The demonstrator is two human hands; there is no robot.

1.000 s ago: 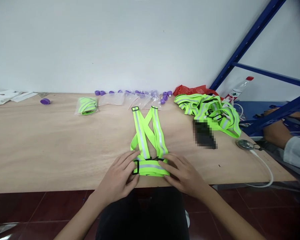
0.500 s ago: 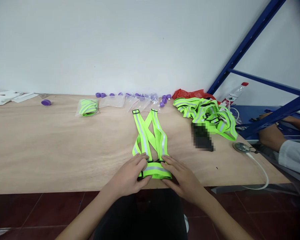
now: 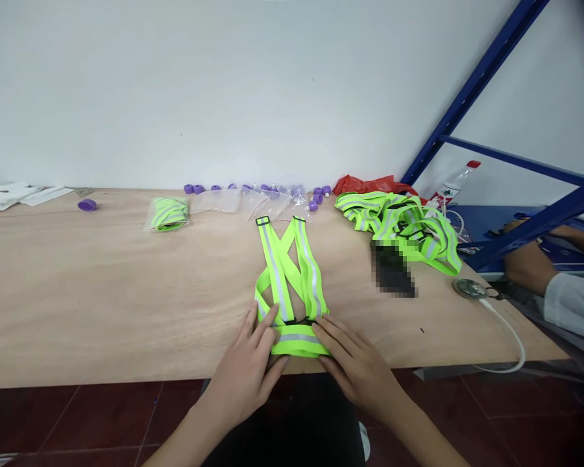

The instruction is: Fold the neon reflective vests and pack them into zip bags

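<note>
Grip spread, left hand (image 3: 246, 366) and right hand (image 3: 363, 370) touch the harness (image 3: 277, 275) at seven and five o'clock, its seven-o'clock buckle now hidden, the band (image 3: 299, 338) seemingly straighter.

Flat neon-green strap harness (image 3: 274, 269) on the pale wooden table (image 3: 102, 292), waistband along near edge. Left hand (image 3: 247, 363) at its left end, right hand (image 3: 360, 363) at its right. Behind it: flat clear plastic bags (image 3: 219, 201), then small round purple plastic caps (image 3: 272, 191) by the white wall (image 3: 199, 84). Back left: filled clear plastic bag (image 3: 169, 214); farther left, white flat strips (image 3: 10, 196). Right: tangled neon-green strap heap (image 3: 394, 217), crumpled red plastic sheet (image 3: 370, 185) behind; round glassy device (image 3: 470, 288) before it, near table's right end.
</note>
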